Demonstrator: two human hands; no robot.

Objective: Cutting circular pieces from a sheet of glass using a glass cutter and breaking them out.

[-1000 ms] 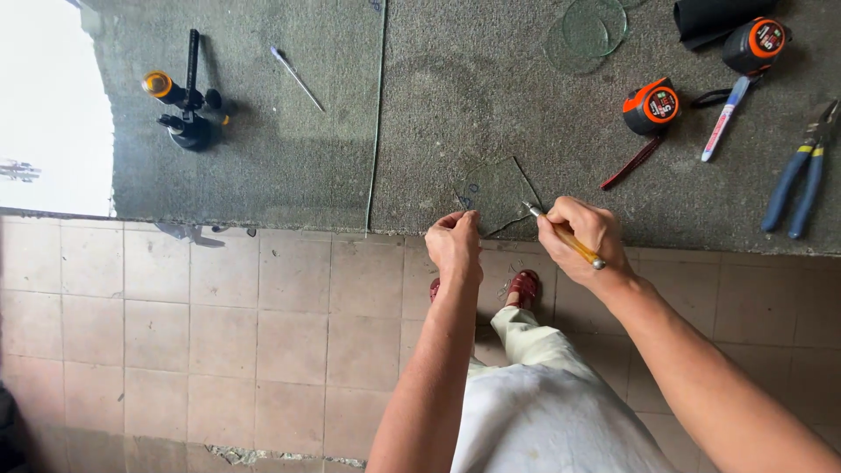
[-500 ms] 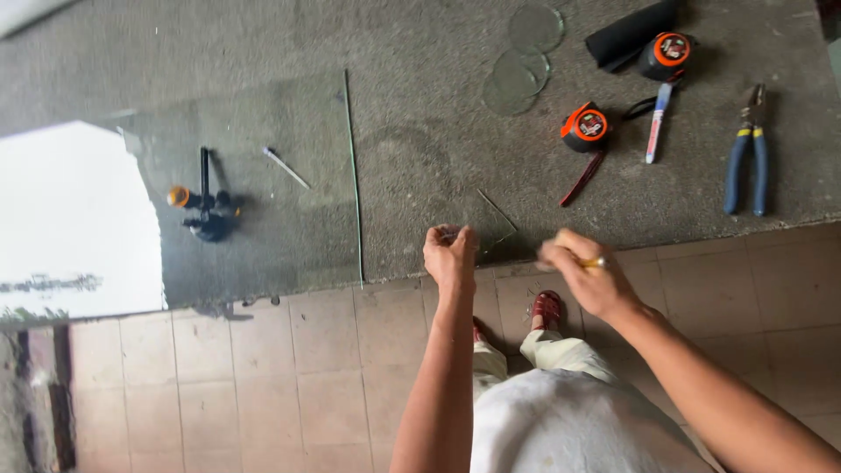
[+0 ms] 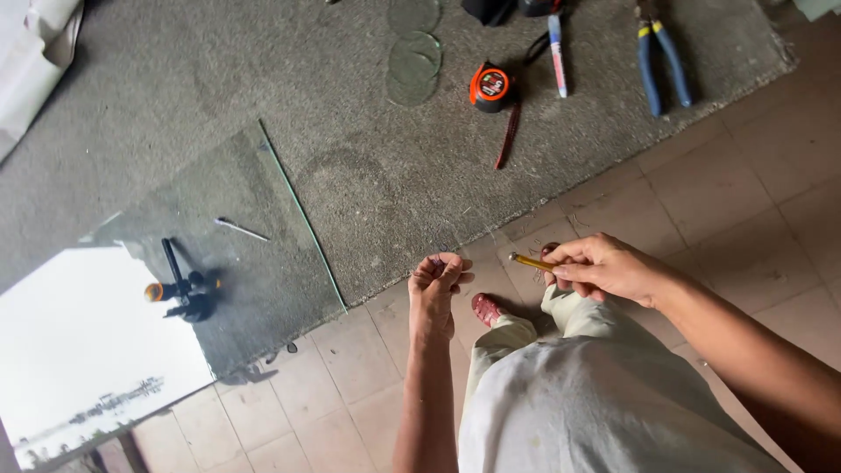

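Note:
My left hand [image 3: 438,278] is closed into a fist over the tiled floor, pinching something small that I cannot make out. My right hand [image 3: 604,265] grips a thin yellow-handled glass cutter [image 3: 531,260], its tip pointing left toward the left hand. Both hands hover just off the edge of the grey carpet [image 3: 394,175], above my light trousers and red sandal [image 3: 487,308]. A glass sheet [image 3: 236,263] lies on the carpet to the left, with a black suction tool [image 3: 186,289] and a small metal rod [image 3: 242,229] on it.
At the top of the carpet lie an orange tape measure [image 3: 491,86], round glass discs [image 3: 413,57], a marker pen [image 3: 557,42] and blue-handled pliers [image 3: 662,52]. Beige floor tiles [image 3: 727,184] surround the carpet's right and near edges.
Both hands have drawn back from the carpet edge to over the tiles, and have moved apart. The view has swung, so the tools sit higher and the glass sheet further left.

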